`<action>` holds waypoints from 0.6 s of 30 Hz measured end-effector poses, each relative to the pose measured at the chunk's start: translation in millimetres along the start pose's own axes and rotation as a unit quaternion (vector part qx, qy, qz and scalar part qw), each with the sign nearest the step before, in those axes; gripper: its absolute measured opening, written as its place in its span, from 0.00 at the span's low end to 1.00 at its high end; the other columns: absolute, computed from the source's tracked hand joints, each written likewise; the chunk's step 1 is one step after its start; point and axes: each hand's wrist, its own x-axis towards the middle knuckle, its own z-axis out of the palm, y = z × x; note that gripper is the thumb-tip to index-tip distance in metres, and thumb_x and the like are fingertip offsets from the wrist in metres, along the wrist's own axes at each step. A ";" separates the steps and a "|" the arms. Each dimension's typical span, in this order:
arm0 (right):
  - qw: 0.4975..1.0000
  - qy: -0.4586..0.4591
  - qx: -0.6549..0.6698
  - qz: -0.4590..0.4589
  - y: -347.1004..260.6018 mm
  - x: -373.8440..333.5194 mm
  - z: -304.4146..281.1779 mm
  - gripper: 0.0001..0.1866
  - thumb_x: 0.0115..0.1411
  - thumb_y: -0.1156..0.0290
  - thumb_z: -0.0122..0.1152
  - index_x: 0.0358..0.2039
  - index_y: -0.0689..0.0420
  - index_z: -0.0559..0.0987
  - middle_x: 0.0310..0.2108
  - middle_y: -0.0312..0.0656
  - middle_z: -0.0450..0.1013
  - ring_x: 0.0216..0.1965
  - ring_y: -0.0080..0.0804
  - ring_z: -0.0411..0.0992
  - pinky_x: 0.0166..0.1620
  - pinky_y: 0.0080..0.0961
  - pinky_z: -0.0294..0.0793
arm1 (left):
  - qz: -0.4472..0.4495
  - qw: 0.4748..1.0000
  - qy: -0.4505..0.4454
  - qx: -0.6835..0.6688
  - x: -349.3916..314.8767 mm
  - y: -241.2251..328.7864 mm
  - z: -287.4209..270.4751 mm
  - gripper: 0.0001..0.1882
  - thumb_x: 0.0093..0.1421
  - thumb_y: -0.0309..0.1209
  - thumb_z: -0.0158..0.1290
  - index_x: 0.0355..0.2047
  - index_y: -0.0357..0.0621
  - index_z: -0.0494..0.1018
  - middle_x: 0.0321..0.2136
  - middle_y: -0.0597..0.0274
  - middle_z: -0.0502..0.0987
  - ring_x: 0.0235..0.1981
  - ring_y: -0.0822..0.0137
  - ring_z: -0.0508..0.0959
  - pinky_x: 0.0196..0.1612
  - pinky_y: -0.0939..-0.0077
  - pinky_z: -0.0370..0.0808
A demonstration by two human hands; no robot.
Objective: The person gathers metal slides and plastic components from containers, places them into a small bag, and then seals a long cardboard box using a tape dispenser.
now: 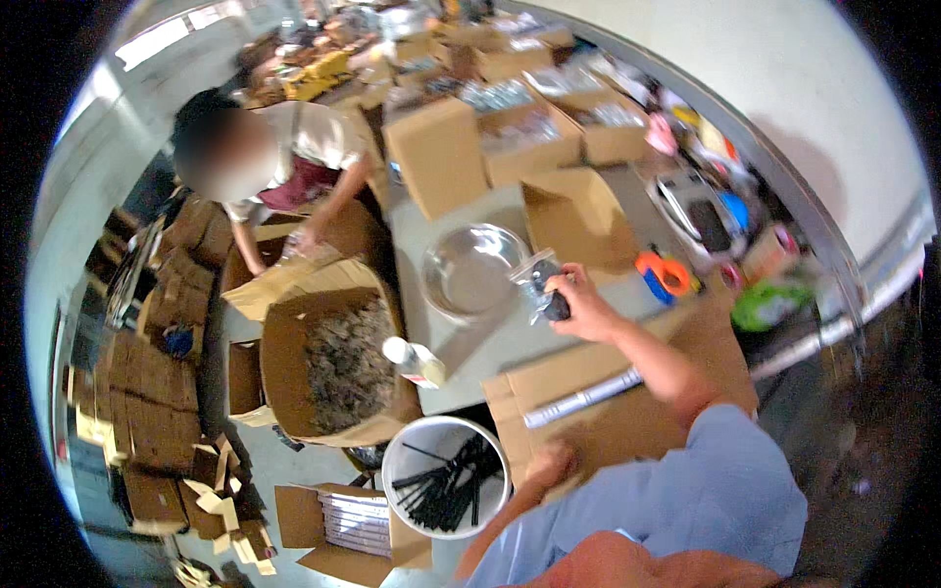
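Observation:
My right hand [580, 306] is closed around a small clear plastic bag [537, 284] with dark parts in it. I hold it above the grey table, by the right side of a shiny metal bowl [472, 269]. My left hand [552, 464] is low, at the near edge of a flat cardboard sheet [676, 363]; its fingers are blurred and partly hidden. On that sheet lies a long white printed strip or slim box [580, 399], between my two hands. A white bucket [395, 490] of black rods [446, 490] stands left of my left forearm.
A white bottle [417, 363] stands at the table's left edge, beside a carton [284, 392] of grey-brown material. An open box [578, 220] and orange-and-blue tape dispenser [667, 278] lie farther right. Across, a person [314, 147] reaches into a carton. Long white boxes [355, 524] fill a floor carton.

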 end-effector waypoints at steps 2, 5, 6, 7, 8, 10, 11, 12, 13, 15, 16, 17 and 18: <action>0.996 -0.010 -0.052 0.066 23.9 -78.8 -54.9 0.34 0.34 0.69 0.70 0.44 0.47 0.65 0.49 0.54 0.55 0.51 0.55 0.58 0.52 0.46 0.61 | 0.054 0.992 -0.045 0.106 9.6 65.6 -58.6 0.17 0.54 0.43 0.46 0.34 0.41 0.71 0.32 0.44 0.72 0.38 0.45 0.72 0.41 0.55 0.70; 0.977 0.009 -0.178 0.117 57.9 -187.7 -83.3 0.35 0.32 0.66 0.71 0.45 0.47 0.66 0.51 0.56 0.54 0.53 0.57 0.56 0.53 0.50 0.59 | 0.203 0.962 0.036 0.181 -0.6 98.5 -89.6 0.15 0.52 0.41 0.49 0.33 0.41 0.70 0.32 0.45 0.71 0.38 0.45 0.71 0.44 0.57 0.69; 0.977 0.032 -0.159 0.137 88.7 -229.2 -78.6 0.35 0.32 0.66 0.70 0.45 0.47 0.66 0.52 0.56 0.54 0.53 0.57 0.56 0.53 0.50 0.60 | 0.182 0.961 0.012 0.208 0.2 88.2 -84.8 0.19 0.49 0.40 0.53 0.39 0.43 0.70 0.40 0.49 0.69 0.45 0.47 0.67 0.49 0.56 0.64; 0.974 0.059 -0.144 0.162 120.2 -269.8 -72.8 0.35 0.32 0.65 0.70 0.45 0.47 0.66 0.53 0.56 0.53 0.53 0.57 0.57 0.53 0.49 0.60 | 0.194 0.957 0.000 0.213 -0.2 99.8 -83.3 0.19 0.49 0.40 0.53 0.39 0.43 0.70 0.40 0.49 0.69 0.45 0.47 0.67 0.49 0.56 0.64; 0.973 0.067 -0.143 0.170 123.6 -290.5 -76.2 0.35 0.32 0.65 0.70 0.45 0.47 0.66 0.53 0.56 0.53 0.53 0.57 0.57 0.53 0.49 0.60 | 0.144 0.963 -0.030 0.227 -5.4 118.5 -84.4 0.24 0.46 0.41 0.56 0.44 0.46 0.69 0.46 0.50 0.65 0.50 0.47 0.62 0.52 0.54 0.60; 0.939 0.022 -0.110 0.325 119.9 -318.5 -84.8 0.35 0.34 0.65 0.70 0.46 0.47 0.66 0.54 0.54 0.53 0.53 0.57 0.57 0.54 0.46 0.61 | 0.094 0.963 -0.058 0.246 -16.3 137.1 -75.9 0.30 0.43 0.42 0.58 0.48 0.50 0.68 0.52 0.51 0.61 0.55 0.47 0.58 0.55 0.51 0.55; 0.939 0.029 -0.106 0.325 119.1 -322.8 -86.0 0.35 0.34 0.65 0.70 0.46 0.47 0.66 0.54 0.54 0.53 0.53 0.57 0.57 0.54 0.46 0.61 | 0.132 0.941 -0.072 0.303 -24.5 139.6 -68.9 0.35 0.40 0.43 0.60 0.52 0.54 0.65 0.56 0.52 0.57 0.58 0.47 0.53 0.57 0.49 0.51; 0.944 0.024 -0.154 0.291 119.3 -322.2 -84.3 0.34 0.35 0.65 0.70 0.47 0.47 0.67 0.54 0.52 0.54 0.52 0.57 0.57 0.54 0.45 0.61 | 0.169 0.914 -0.086 0.358 -29.5 142.2 -64.0 0.41 0.37 0.44 0.62 0.55 0.58 0.62 0.59 0.54 0.52 0.61 0.46 0.48 0.58 0.47 0.46; 0.944 0.019 -0.203 0.258 118.6 -320.9 -84.3 0.34 0.37 0.65 0.69 0.48 0.46 0.67 0.54 0.51 0.54 0.52 0.57 0.58 0.54 0.44 0.61 | 0.172 0.911 -0.087 0.364 -29.6 145.6 -60.5 0.41 0.37 0.44 0.62 0.55 0.58 0.62 0.59 0.54 0.52 0.61 0.46 0.48 0.58 0.47 0.46; 0.953 0.022 -0.198 0.229 124.1 -316.6 -75.8 0.34 0.38 0.65 0.69 0.49 0.44 0.67 0.56 0.50 0.52 0.53 0.57 0.57 0.54 0.44 0.61 | 0.196 0.919 -0.064 0.336 -29.7 152.5 -55.7 0.45 0.34 0.44 0.63 0.56 0.62 0.60 0.62 0.54 0.48 0.61 0.44 0.46 0.59 0.44 0.45; 0.962 0.014 -0.192 0.193 124.8 -311.9 -67.8 0.35 0.39 0.66 0.69 0.50 0.41 0.67 0.58 0.49 0.50 0.55 0.57 0.56 0.55 0.44 0.61 | 0.195 0.918 -0.065 0.340 -31.8 154.7 -54.9 0.45 0.34 0.44 0.63 0.56 0.62 0.60 0.62 0.54 0.48 0.61 0.44 0.46 0.59 0.44 0.45; 0.963 0.015 -0.188 0.190 112.8 -303.4 -66.9 0.35 0.39 0.66 0.69 0.50 0.41 0.67 0.58 0.49 0.50 0.55 0.57 0.56 0.55 0.44 0.61 | 0.183 0.907 -0.064 0.373 -32.5 156.2 -54.8 0.47 0.33 0.45 0.64 0.57 0.63 0.60 0.62 0.55 0.48 0.61 0.43 0.47 0.58 0.44 0.47; 0.941 -0.089 -0.202 0.256 91.5 -291.5 -74.2 0.35 0.39 0.66 0.69 0.51 0.39 0.67 0.60 0.48 0.46 0.56 0.56 0.55 0.56 0.44 0.60 | 0.171 0.896 -0.062 0.404 -31.7 158.3 -54.5 0.49 0.31 0.45 0.65 0.57 0.63 0.59 0.62 0.56 0.47 0.61 0.43 0.47 0.58 0.44 0.49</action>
